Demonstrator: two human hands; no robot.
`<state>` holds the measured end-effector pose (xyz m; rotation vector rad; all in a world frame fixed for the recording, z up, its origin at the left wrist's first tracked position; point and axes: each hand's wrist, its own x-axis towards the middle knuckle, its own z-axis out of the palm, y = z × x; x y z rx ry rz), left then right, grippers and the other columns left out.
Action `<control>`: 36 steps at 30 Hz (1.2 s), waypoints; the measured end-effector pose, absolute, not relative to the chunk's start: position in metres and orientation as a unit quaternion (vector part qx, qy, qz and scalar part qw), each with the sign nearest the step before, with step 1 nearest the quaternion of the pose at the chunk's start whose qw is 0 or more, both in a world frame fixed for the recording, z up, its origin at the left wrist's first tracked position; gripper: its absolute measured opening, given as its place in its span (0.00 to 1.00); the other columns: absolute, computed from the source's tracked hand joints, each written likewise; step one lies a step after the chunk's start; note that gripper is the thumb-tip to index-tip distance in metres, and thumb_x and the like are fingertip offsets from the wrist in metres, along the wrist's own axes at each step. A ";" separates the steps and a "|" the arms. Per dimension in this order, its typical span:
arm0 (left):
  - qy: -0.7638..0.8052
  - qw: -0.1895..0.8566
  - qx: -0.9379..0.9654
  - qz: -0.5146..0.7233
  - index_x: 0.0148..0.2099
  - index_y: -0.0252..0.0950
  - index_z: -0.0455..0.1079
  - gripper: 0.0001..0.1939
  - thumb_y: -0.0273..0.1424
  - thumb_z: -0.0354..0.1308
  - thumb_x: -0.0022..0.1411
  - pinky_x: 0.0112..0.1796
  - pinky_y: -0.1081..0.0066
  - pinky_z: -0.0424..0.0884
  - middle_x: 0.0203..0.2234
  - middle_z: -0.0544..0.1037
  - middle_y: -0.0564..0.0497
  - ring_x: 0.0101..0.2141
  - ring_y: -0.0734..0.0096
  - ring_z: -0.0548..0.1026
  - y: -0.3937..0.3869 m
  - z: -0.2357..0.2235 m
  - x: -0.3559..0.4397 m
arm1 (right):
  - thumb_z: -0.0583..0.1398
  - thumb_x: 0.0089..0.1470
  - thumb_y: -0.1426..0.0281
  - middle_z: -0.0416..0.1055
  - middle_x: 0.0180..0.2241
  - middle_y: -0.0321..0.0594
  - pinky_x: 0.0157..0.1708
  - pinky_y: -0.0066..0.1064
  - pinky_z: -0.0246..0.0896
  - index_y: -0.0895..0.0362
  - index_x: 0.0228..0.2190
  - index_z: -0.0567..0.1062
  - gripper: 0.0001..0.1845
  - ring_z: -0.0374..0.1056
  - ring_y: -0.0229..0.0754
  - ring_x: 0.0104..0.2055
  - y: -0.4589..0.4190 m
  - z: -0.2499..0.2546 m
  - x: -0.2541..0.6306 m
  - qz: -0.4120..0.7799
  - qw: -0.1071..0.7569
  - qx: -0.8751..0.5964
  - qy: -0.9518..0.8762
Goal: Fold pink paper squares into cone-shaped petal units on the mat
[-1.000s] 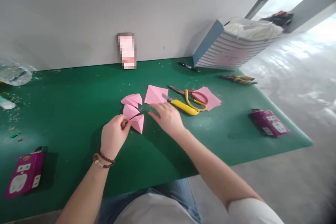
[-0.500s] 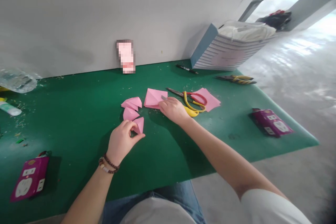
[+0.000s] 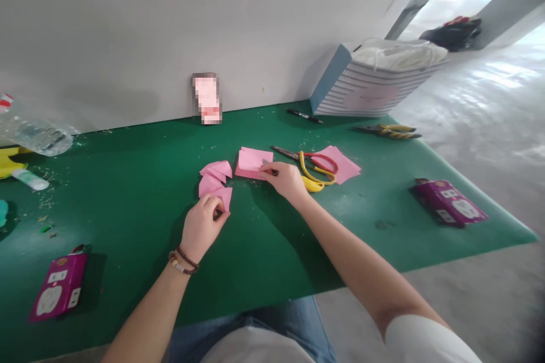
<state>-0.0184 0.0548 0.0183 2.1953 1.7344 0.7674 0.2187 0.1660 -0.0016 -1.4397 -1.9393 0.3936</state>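
My left hand [image 3: 203, 224] is closed, thumb and fingers pinching a folded pink paper piece [image 3: 221, 197]. Two more folded paper pieces [image 3: 216, 170] lie just beyond it, close together. My right hand [image 3: 286, 178] rests at the front right of a stack of pink paper sheets [image 3: 254, 157], its fingertips pinched at the paper's edge. A thin grey tip [image 3: 267, 162] shows beside those fingers. Right of this hand lie scissors [image 3: 317, 164] with red and yellow handles, partly over more pink sheets [image 3: 340, 165]. A yellow handle [image 3: 313, 184] shows beside the wrist.
Along the wall are a phone-like object [image 3: 207, 97], a pen [image 3: 304, 115] and a striped paper bag [image 3: 374, 85]. Pliers [image 3: 387, 131] and a purple box [image 3: 451, 202] lie right. A plastic bottle [image 3: 45, 135], glue stick [image 3: 30, 179] and another purple box [image 3: 59, 286] are left.
My left hand has brought its folded piece slightly up and left, against the neighbouring one. My right fingers have shifted into a pinch at the stack's edge. The view has shifted slightly.
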 end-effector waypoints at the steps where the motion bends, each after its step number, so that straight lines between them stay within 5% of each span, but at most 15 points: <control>1: 0.591 0.121 0.751 0.267 0.32 0.37 0.65 0.09 0.23 0.63 0.58 0.32 0.73 0.67 0.30 0.71 0.56 0.29 0.74 0.72 0.055 0.018 -0.018 | 0.65 0.52 0.68 0.80 0.28 0.35 0.29 0.32 0.68 0.52 0.28 0.81 0.04 0.75 0.43 0.28 0.167 -0.001 0.219 0.161 0.356 -0.553 -0.736; 7: 0.576 0.118 0.753 0.297 0.32 0.37 0.65 0.09 0.26 0.63 0.59 0.32 0.73 0.69 0.29 0.72 0.55 0.30 0.73 0.71 0.055 0.016 -0.018 | 0.60 0.58 0.65 0.80 0.36 0.41 0.44 0.40 0.71 0.54 0.32 0.80 0.09 0.75 0.46 0.42 0.148 0.019 0.215 0.157 0.486 -0.542 -0.667; 11: 0.553 0.099 0.736 0.378 0.36 0.38 0.65 0.13 0.35 0.67 0.57 0.29 0.72 0.70 0.32 0.71 0.53 0.29 0.73 0.70 0.050 0.027 -0.019 | 0.63 0.57 0.70 0.79 0.33 0.38 0.45 0.43 0.70 0.50 0.32 0.79 0.04 0.73 0.45 0.41 0.098 0.032 0.219 0.160 0.575 -0.421 -0.683; 14: 0.506 0.100 0.749 0.415 0.52 0.38 0.64 0.27 0.36 0.70 0.53 0.37 0.67 0.76 0.50 0.69 0.43 0.46 0.60 0.72 0.039 0.045 -0.017 | 0.62 0.56 0.77 0.80 0.35 0.37 0.44 0.41 0.70 0.50 0.36 0.78 0.10 0.72 0.45 0.45 0.052 0.030 0.226 0.167 0.514 -0.349 -0.766; 16: 0.501 0.108 0.793 0.330 0.58 0.38 0.61 0.31 0.28 0.67 0.54 0.47 0.59 0.75 0.55 0.67 0.40 0.55 0.53 0.67 0.027 0.056 -0.014 | 0.61 0.57 0.79 0.80 0.37 0.38 0.44 0.39 0.70 0.51 0.38 0.77 0.11 0.72 0.44 0.46 0.028 0.024 0.231 0.189 0.468 -0.328 -0.799; 20: 0.485 0.094 0.846 0.200 0.54 0.38 0.67 0.25 0.16 0.58 0.56 0.56 0.54 0.68 0.55 0.71 0.45 0.56 0.55 0.67 -0.010 0.059 -0.007 | 0.59 0.59 0.79 0.80 0.39 0.37 0.47 0.39 0.68 0.52 0.37 0.75 0.10 0.74 0.42 0.46 0.003 0.008 0.236 0.189 0.404 -0.336 -0.829; 23: 0.492 0.087 0.841 0.206 0.44 0.38 0.71 0.13 0.18 0.54 0.62 0.53 0.56 0.71 0.50 0.76 0.47 0.54 0.58 0.71 -0.038 0.041 -0.003 | 0.58 0.60 0.78 0.80 0.41 0.38 0.50 0.40 0.65 0.53 0.37 0.75 0.09 0.75 0.41 0.47 -0.003 0.003 0.237 0.167 0.351 -0.339 -0.857; 29: 0.538 0.100 0.797 0.257 0.42 0.37 0.72 0.06 0.24 0.55 0.65 0.57 0.52 0.66 0.46 0.80 0.48 0.54 0.59 0.73 -0.061 0.010 0.001 | 0.61 0.60 0.70 0.80 0.42 0.40 0.49 0.41 0.66 0.52 0.39 0.76 0.05 0.74 0.44 0.48 -0.008 0.006 0.238 0.176 0.310 -0.327 -0.875; 36: 0.554 0.112 0.767 0.304 0.39 0.38 0.71 0.03 0.26 0.57 0.65 0.57 0.52 0.65 0.42 0.81 0.50 0.51 0.62 0.75 -0.055 0.010 0.006 | 0.60 0.61 0.68 0.80 0.31 0.38 0.40 0.37 0.67 0.53 0.36 0.77 0.05 0.74 0.42 0.37 -0.006 0.010 0.232 0.219 0.311 -0.407 -0.831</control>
